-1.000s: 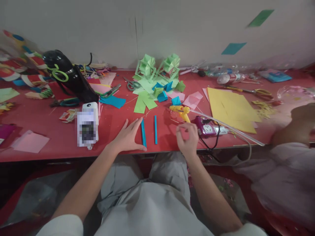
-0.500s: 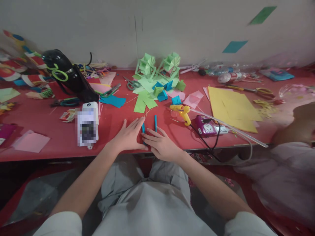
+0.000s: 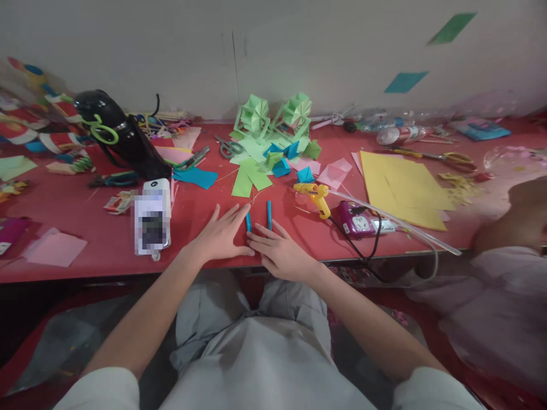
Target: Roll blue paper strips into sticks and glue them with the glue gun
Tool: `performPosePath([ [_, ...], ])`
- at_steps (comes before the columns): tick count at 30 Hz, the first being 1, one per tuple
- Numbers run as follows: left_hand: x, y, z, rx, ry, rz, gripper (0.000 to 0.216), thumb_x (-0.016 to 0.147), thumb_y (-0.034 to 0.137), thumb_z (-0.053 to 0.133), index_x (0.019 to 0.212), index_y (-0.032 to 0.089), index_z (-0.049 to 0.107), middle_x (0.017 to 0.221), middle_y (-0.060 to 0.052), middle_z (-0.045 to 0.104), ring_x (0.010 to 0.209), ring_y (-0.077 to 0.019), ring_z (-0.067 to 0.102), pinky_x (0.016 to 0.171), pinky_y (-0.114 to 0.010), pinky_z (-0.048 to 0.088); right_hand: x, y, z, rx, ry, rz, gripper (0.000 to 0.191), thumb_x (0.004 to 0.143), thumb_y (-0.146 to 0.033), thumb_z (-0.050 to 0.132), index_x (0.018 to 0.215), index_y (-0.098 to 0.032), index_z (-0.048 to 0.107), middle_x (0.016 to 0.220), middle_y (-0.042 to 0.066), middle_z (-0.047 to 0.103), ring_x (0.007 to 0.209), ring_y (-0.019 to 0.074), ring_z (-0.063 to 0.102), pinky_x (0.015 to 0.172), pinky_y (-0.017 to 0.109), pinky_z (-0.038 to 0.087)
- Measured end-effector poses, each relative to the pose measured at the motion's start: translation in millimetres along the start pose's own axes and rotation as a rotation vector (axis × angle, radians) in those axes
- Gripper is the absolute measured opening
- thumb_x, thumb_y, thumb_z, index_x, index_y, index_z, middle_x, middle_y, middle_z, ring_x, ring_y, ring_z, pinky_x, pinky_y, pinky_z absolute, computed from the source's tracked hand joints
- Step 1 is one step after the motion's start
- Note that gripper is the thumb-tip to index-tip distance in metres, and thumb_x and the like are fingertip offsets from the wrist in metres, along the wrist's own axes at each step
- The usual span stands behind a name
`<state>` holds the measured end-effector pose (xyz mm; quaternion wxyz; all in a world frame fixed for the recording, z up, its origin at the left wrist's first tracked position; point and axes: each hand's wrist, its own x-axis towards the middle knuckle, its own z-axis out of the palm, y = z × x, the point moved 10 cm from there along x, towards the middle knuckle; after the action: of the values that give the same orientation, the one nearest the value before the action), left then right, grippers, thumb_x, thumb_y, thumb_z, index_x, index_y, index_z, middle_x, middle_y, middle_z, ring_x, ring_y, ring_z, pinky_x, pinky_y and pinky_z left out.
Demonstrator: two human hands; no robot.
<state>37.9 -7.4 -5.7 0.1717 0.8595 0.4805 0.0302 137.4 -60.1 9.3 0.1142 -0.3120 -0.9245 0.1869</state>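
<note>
My left hand [image 3: 220, 238] lies over the table's front with fingers stretched out and thumb apart. Its fingertips reach the upper end of a narrow blue paper strip or roll [image 3: 248, 222]. From the other side, my right hand [image 3: 282, 251] lies flat with fingers spread, their tips over the lower part of that blue piece and hiding some of it. A second blue paper piece [image 3: 269, 212] stands out just beyond the right fingers, its near end covered. Neither hand visibly grips anything.
Ahead lie green paper strips [image 3: 245, 179], folded blue paper [image 3: 281, 167] and green paper models [image 3: 255, 114]. A yellow glue gun [image 3: 317, 199], purple power socket [image 3: 356, 219] and yellow sheets [image 3: 397, 191] are right. A phone [image 3: 152, 219] lies left. Another person's arm [image 3: 510, 222] rests far right.
My left hand has shifted slightly left, its thumb drawing back a little from the right fingers. My right hand stays almost where it was.
</note>
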Motion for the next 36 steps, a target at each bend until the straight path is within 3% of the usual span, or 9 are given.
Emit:
performPosePath([
  [5,-0.9,-4.7,1.9,0.004,0.027,-0.005,0.106,0.083,0.07,0.061,0.163,0.022,0.009,0.168,-0.014,0.017,0.156,-0.0331,0.017,0.124,-0.06,0.008,-0.6,1.0,0.8,0.011,0.01,-0.001,0.05,0.093,-0.014,0.044,0.14,-0.018,0.058,0.153,0.008,0.051,0.15,0.0282,0.034,0.125,0.059,0.016],
  [13,2.6,-4.2,5.0,0.058,0.025,0.033,0.104,0.079,0.078,0.058,0.16,0.02,0.026,0.167,-0.012,0.023,0.155,-0.0349,0.018,0.124,-0.063,0.003,-1.1,2.2,1.0,0.014,0.012,0.007,0.049,0.093,-0.014,0.045,0.14,-0.017,0.058,0.151,0.009,0.053,0.15,0.0285,0.034,0.124,0.06,0.017],
  [31,7.4,2.3,9.2,0.099,0.035,0.047,0.104,0.082,0.078,0.054,0.161,0.02,0.022,0.168,-0.011,0.019,0.154,-0.036,0.019,0.123,-0.065,0.001,-4.1,4.6,-4.9,0.018,0.051,0.036,0.044,0.091,-0.011,0.046,0.13,-0.018,0.064,0.147,0.009,0.057,0.148,0.0287,0.038,0.123,0.058,0.019],
  [36,6.5,3.3,12.4,0.096,0.049,0.039,0.106,0.082,0.081,0.05,0.162,0.019,0.018,0.168,-0.01,0.016,0.155,-0.0355,0.015,0.123,-0.065,0.001,-5.3,8.3,-12.9,0.046,0.116,-0.003,0.041,0.088,-0.01,0.049,0.123,-0.019,0.068,0.143,0.01,0.061,0.144,0.0288,0.042,0.121,0.058,0.027],
])
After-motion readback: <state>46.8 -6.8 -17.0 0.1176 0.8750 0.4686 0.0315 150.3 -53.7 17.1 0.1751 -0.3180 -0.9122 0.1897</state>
